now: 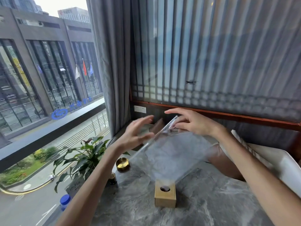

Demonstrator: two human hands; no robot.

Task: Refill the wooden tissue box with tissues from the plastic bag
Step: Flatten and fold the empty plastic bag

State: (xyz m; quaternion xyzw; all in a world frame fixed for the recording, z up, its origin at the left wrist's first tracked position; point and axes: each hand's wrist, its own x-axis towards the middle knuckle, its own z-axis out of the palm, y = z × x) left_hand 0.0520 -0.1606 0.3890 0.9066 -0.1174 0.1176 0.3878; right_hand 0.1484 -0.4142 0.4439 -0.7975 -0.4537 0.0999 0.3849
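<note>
A small wooden tissue box (165,195) with a round hole in its top stands on the grey marble table (203,201). Above and behind it hangs a clear plastic bag (171,152), tilted, with pale tissues showing dimly inside. My right hand (191,122) pinches the bag's upper edge at the top right. My left hand (136,132) hovers at the bag's left edge with fingers spread, blurred by motion; whether it touches the bag is unclear.
A brass round dish (123,163) sits left of the bag. A potted plant (84,154), a small dark bottle (112,179) and a blue-capped bottle (65,201) stand along the table's left edge by the window. A white cushion (276,162) lies at right.
</note>
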